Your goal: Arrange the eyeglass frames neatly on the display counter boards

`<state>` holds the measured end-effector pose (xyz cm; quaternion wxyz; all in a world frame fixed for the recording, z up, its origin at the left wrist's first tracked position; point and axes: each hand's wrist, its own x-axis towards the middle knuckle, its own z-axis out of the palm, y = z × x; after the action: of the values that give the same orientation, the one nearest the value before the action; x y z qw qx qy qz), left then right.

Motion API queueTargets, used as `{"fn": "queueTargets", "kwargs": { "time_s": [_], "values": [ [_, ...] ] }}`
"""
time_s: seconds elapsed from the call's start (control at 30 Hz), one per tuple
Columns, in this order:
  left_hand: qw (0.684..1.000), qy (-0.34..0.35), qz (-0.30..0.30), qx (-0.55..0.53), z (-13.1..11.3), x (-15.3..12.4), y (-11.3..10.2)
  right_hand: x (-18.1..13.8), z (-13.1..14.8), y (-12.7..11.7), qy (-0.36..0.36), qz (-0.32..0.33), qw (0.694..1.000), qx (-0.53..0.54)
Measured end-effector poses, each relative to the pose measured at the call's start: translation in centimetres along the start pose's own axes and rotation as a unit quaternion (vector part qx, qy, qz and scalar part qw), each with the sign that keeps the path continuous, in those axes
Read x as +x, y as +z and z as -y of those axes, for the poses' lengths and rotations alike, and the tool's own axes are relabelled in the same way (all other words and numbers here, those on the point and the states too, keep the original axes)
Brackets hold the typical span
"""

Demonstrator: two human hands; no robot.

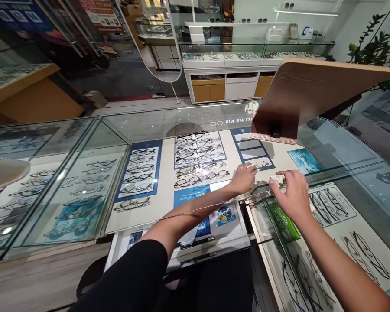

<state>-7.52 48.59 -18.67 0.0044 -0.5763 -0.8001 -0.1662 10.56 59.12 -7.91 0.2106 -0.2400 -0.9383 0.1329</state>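
Note:
My left hand (244,177) reaches under the glass top into the display case, fingers curled around a pair of glasses (261,164) on a blue-framed tray (251,151). My right hand (290,193) rests on top of the glass counter (149,125), closed on a small white cloth (277,179). The two hands are close together, left of a tilted wooden-backed mirror (308,93). Rows of dark-framed glasses (198,151) lie on trays inside the case to the left of my left hand.
More glasses fill the case sections at left (84,190) and lower right (331,203). A green card (284,221) lies below my right hand. Cabinets and shelves (234,82) stand across the shop floor. A plant (377,52) stands at far right.

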Motion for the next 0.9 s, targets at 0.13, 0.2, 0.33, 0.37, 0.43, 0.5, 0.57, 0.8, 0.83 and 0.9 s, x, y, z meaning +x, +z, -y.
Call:
{"fn": "queueTargets", "kwargs": {
  "time_s": [0.13,0.2,0.33,0.37,0.43,0.5,0.57,0.8,0.83,0.9],
  "values": [
    [0.999,-0.030,0.018,0.029,0.3,-6.5,-2.6,0.0,-0.6,0.3,-0.004,0.003,1.000,-0.006],
    [0.998,-0.041,0.041,0.034,0.5,-10.1,-4.0,0.0,-0.9,0.5,-0.008,0.002,1.000,-0.008],
    [0.993,-0.068,0.088,0.031,0.4,-17.6,-7.2,0.3,-1.7,0.8,-0.011,0.001,1.000,-0.021],
    [0.993,-0.066,0.093,0.030,0.3,-19.4,-8.2,0.4,-1.8,0.9,-0.010,0.004,1.000,-0.026],
    [0.993,-0.052,0.099,0.026,-0.1,-22.5,-10.2,0.5,-2.1,1.0,-0.009,0.009,0.999,-0.034],
    [0.994,-0.032,0.107,0.019,-0.6,-24.9,-12.2,0.5,-2.3,1.2,-0.012,0.012,0.999,-0.038],
    [0.994,-0.011,0.108,0.009,-1.4,-26.5,-14.2,0.6,-2.5,1.3,-0.013,0.013,0.999,-0.041],
    [0.997,0.038,0.066,-0.018,-5.3,-26.9,-21.2,0.8,-2.9,1.4,-0.008,0.019,0.999,-0.044],
    [0.998,0.041,0.056,-0.008,-5.7,-26.5,-22.0,0.8,-2.9,1.4,-0.009,0.020,0.999,-0.043],
    [0.999,0.029,0.025,0.029,-6.0,-25.3,-23.4,0.8,-2.8,1.3,-0.013,0.019,0.999,-0.038]
  ]
}}
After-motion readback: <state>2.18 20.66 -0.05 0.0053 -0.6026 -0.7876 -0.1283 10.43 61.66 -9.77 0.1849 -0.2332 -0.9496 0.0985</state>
